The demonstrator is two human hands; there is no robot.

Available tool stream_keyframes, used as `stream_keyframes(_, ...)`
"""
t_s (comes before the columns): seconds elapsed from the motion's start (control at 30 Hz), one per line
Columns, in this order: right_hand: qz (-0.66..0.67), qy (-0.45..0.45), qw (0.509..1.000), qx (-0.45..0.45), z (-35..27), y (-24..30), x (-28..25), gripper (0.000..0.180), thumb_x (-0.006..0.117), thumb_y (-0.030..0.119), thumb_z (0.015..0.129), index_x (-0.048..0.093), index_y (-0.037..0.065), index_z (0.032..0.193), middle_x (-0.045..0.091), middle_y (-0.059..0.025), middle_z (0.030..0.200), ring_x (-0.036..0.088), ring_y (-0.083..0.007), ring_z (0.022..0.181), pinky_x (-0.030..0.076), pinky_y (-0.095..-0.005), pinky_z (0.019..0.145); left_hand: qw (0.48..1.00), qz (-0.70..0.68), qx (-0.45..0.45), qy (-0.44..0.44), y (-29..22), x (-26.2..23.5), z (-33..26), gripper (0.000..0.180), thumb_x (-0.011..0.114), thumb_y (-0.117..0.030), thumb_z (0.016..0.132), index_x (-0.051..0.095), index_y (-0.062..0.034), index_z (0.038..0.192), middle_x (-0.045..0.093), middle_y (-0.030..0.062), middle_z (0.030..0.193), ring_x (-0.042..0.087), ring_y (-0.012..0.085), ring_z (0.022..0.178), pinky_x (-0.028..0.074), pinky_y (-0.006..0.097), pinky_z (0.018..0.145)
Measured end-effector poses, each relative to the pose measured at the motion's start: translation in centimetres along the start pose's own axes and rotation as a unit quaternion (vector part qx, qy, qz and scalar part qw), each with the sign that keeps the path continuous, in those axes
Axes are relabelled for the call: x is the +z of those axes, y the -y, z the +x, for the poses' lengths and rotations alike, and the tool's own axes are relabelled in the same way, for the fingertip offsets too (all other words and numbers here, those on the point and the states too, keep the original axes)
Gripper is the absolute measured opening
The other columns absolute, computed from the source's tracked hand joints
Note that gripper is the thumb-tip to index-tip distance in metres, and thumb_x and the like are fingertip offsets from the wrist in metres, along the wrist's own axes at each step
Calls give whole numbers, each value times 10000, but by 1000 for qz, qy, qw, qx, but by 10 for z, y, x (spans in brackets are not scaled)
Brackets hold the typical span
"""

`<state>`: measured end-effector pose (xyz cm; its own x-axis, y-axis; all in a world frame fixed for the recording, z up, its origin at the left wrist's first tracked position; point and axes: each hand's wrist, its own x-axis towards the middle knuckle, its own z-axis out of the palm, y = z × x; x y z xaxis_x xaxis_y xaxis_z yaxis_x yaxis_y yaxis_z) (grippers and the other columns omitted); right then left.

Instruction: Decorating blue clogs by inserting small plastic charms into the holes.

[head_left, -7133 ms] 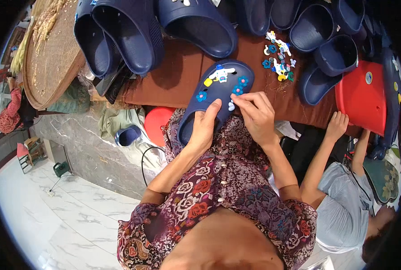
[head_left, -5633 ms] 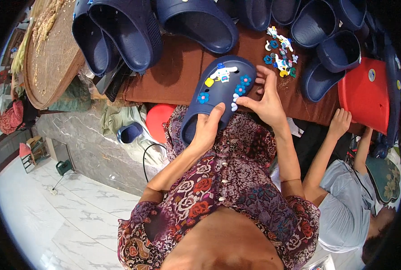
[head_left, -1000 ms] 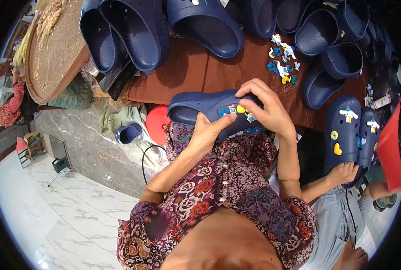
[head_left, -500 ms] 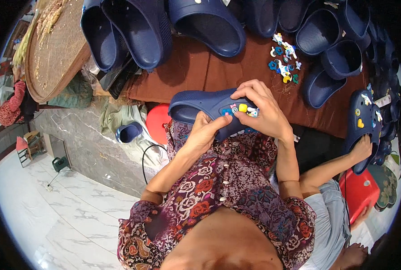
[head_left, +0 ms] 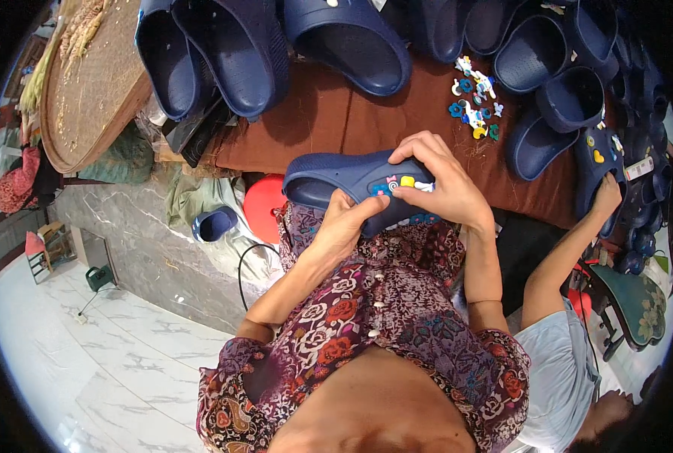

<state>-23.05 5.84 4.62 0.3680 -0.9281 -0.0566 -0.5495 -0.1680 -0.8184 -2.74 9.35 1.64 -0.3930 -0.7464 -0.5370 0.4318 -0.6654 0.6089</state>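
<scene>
Holding navy clog (head_left: 361, 169) between left hand (head_left: 345, 220) and right hand (head_left: 453, 190), turned sideways since earlier, apparently easing access to charms (head_left: 407, 181) beside both thumbs (head_left: 375, 204).

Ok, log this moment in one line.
left hand: holding navy clog | right hand: touching same clog beside attached charms | brown cloth: loose charms

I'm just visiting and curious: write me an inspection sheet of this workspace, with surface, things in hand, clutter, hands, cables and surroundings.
Surface: brown cloth, stray fibres on it.
Things in hand: blue clog, turned sideways, charms on it.
Clutter: loose charms in a cluster; more clogs farther back.
Hands: left hand and right hand both grip the clog.
Cables: black cable curving left of the lap; cord on the floor.
Surroundings: woven tray at left; co-worker's hand at right, on another clog.
</scene>
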Motion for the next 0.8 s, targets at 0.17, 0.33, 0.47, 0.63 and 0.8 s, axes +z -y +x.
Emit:
stream_keyframes(0.17, 98, -140, 984, 43, -12, -20, -6, 262, 729, 110, 838, 650, 32, 1075, 610, -88, 1059, 606, -232, 1041, 474, -338, 920, 996, -58, -65, -33, -7, 4, 3, 342, 658, -67, 899, 597, 47, 1216, 668, 120, 1202, 644, 201, 1119, 500, 369, 1018)
stream_keyframes(0.33, 115, -262, 951, 118, -30, -35, -1, 160, 671, 120, 937, 662, 10, 1054, 608, -55, 1023, 623, -134, 903, 495, -280, 809, 981, -163, -89, -51, -18, 7, 5, 450, 576, -135, 949, 467, 73, 1332, 589, 207, 1320, 608, 303, 1199, 479, 464, 1067)
stream_keyframes(0.47, 117, -236, 957, 124, -32, -37, -1, 187, 668, 144, 947, 660, 12, 1079, 615, -58, 1031, 626, -138, 917, 498, -287, 828, 978, -187, -77, -52, -25, 1, 12, 462, 562, -157, 961, 456, 74, 1348, 573, 220, 1342, 585, 322, 1234, 465, 481, 1081)
stream_keyframes(0.63, 88, -229, 968, 62, -16, -34, -2, 260, 708, 186, 908, 662, 26, 1107, 616, -78, 1061, 625, -190, 1005, 491, -319, 882, 974, -214, -74, -34, -28, 0, 20, 487, 554, -171, 967, 435, 75, 1369, 547, 233, 1373, 565, 339, 1258, 446, 490, 1099)
stream_keyframes(0.8, 37, -184, 982, 36, 2, -32, 4, 368, 768, 202, 826, 670, 58, 1150, 577, -114, 1148, 584, -271, 1102, 457, -371, 965, 957, -272, -103, -1, -32, 1, 28, 503, 563, -149, 958, 417, 72, 1386, 535, 232, 1384, 553, 339, 1270, 428, 491, 1115)
